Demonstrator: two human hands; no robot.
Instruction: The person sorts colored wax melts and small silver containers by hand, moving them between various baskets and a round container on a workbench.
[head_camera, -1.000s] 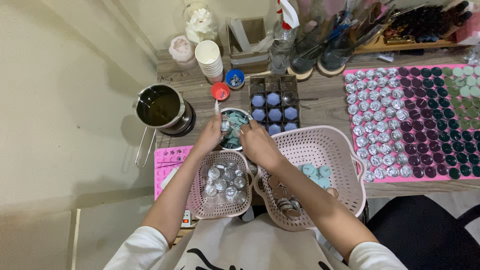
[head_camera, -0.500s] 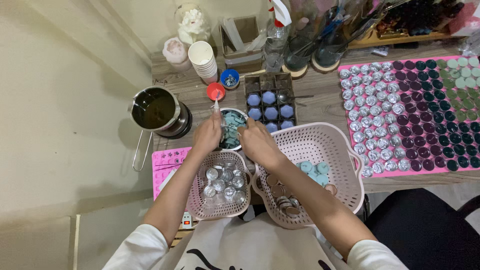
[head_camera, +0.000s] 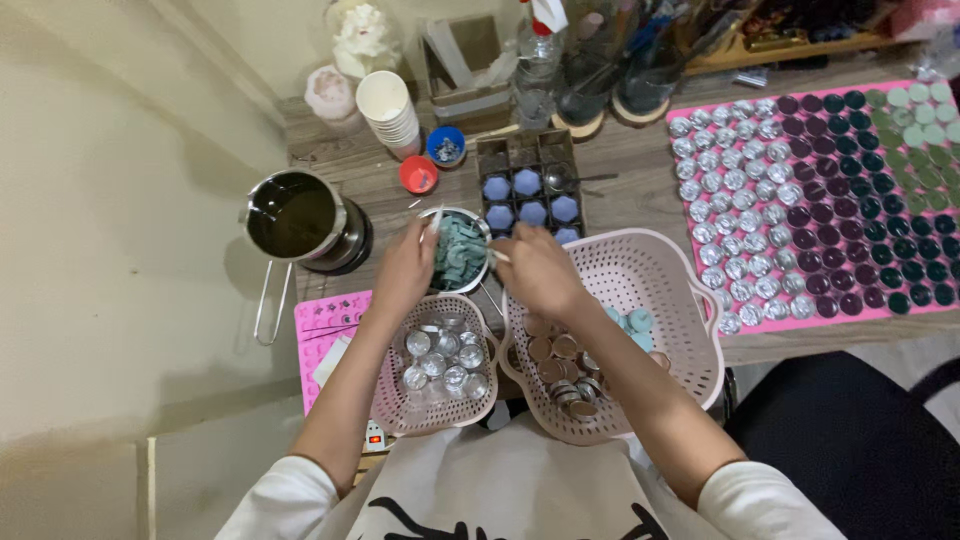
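My left hand (head_camera: 405, 272) pinches a thin white stick over the left rim of a small metal bowl (head_camera: 481, 228) filled with grey-green wax pieces. On the bowl's right side, my right hand (head_camera: 536, 272) is closed on a thin pale stick that pokes out towards the bowl. Both hands hover just behind two pink baskets. The small basket (head_camera: 392, 400) holds several silver cups. The large basket (head_camera: 660, 270) holds round metal tins and a few pale blue pieces.
A dark mould tray (head_camera: 530, 190) with blue hexagonal pieces lies behind the bowl. A metal pot (head_camera: 300, 215) of dark liquid stands at the left. A pink mat (head_camera: 700, 118) covered with rows of silver, dark and green cups fills the right. Paper cups (head_camera: 390, 108), small red (head_camera: 418, 175) and blue (head_camera: 446, 146) lids and jars line the back.
Both hands stay at the metal bowl with only small finger movements. The view has shifted slightly.
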